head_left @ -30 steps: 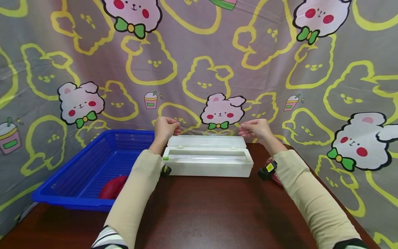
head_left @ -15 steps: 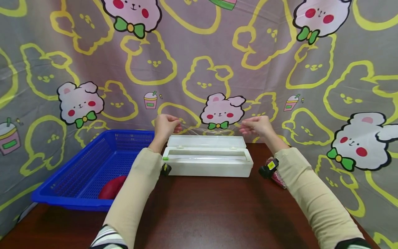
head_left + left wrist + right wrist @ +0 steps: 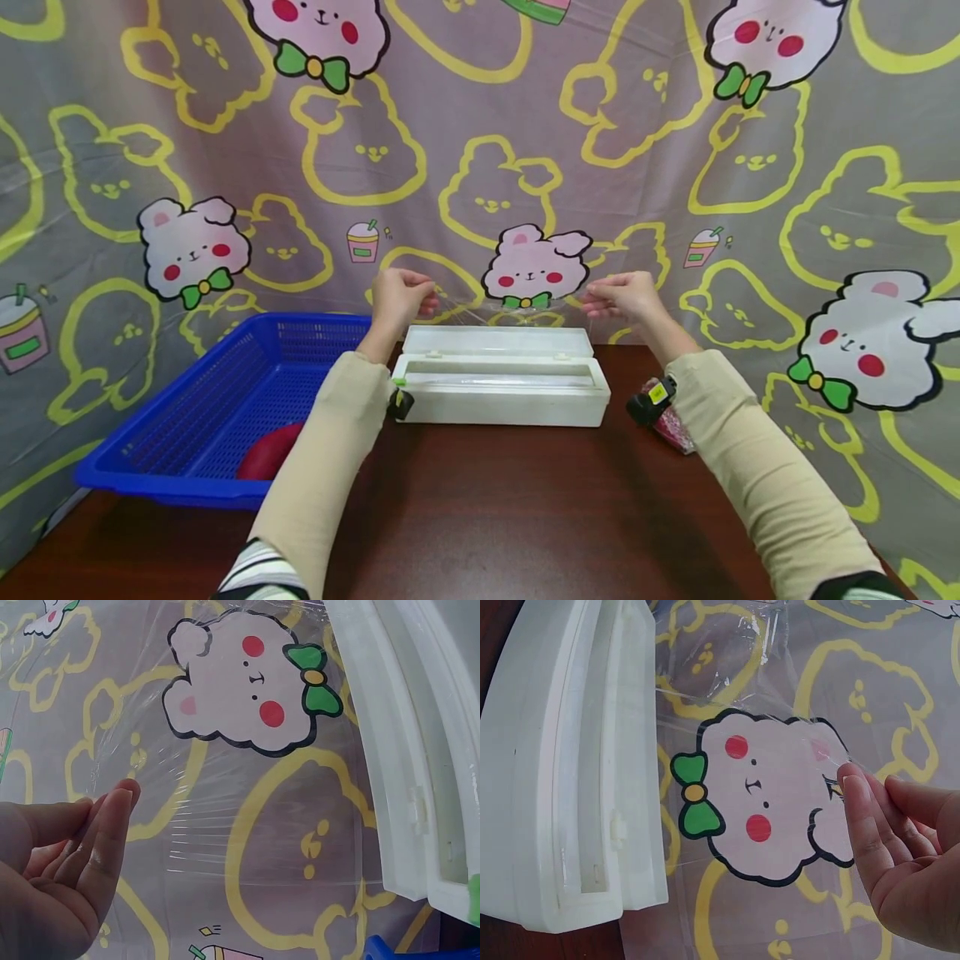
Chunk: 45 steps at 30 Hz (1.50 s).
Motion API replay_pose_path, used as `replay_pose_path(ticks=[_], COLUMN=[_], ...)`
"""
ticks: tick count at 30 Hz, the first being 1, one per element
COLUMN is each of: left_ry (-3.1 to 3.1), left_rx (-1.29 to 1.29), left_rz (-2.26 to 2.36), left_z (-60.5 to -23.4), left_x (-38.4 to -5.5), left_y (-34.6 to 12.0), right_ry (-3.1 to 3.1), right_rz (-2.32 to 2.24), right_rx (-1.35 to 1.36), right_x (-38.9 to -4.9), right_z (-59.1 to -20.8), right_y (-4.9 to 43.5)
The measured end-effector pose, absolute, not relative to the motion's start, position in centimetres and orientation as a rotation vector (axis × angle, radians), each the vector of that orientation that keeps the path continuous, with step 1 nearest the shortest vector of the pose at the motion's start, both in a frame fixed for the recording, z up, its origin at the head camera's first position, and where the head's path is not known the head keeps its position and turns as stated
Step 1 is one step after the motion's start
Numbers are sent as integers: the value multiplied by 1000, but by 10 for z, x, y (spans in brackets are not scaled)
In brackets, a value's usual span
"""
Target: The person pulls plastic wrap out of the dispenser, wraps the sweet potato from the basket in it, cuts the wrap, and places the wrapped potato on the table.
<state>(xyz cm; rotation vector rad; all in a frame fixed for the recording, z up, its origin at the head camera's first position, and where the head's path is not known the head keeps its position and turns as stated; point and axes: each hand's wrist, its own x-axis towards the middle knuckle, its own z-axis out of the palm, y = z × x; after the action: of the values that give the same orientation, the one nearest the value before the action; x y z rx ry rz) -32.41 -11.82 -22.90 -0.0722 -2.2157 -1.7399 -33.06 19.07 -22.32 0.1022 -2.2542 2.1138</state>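
A white cling film dispenser box [image 3: 498, 408] stands on the table with its lid [image 3: 495, 342] raised at the back. Clear cling film [image 3: 217, 825] stretches from the box towards both hands, creased and shiny. My left hand [image 3: 401, 302], beyond the box's left end, pinches one corner of the film between thumb and fingers. Over at the right end, my right hand [image 3: 630, 300] pinches the opposite corner, and the film gathers into folds at its fingertips in the right wrist view. A roll [image 3: 502, 381] lies in the box's slot, with a small green piece [image 3: 400, 382] at its left.
At the left is a blue plastic basket [image 3: 172, 492] with a smooth red object [image 3: 270, 454] in it, partly behind my left forearm. A red and white package [image 3: 675, 432] lies by my right wrist. A patterned curtain [image 3: 480, 100] hangs behind the brown table [image 3: 510, 508].
Both hands have risen slightly and moved a little away from the box, drawing the cling film up. The box and basket have stayed where they were.
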Motion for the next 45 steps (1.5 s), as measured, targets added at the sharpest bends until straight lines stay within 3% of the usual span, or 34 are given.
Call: replay_pose_path(ticks=[45], left_ry=[-2074], left_rx=[-164], left_rz=[-1763], left_z=[-200], left_x=[-328], left_y=[-122], right_ry=[-2152], right_rz=[2103], right_rx=[198], right_x=[-327], right_z=[-188], right_y=[190])
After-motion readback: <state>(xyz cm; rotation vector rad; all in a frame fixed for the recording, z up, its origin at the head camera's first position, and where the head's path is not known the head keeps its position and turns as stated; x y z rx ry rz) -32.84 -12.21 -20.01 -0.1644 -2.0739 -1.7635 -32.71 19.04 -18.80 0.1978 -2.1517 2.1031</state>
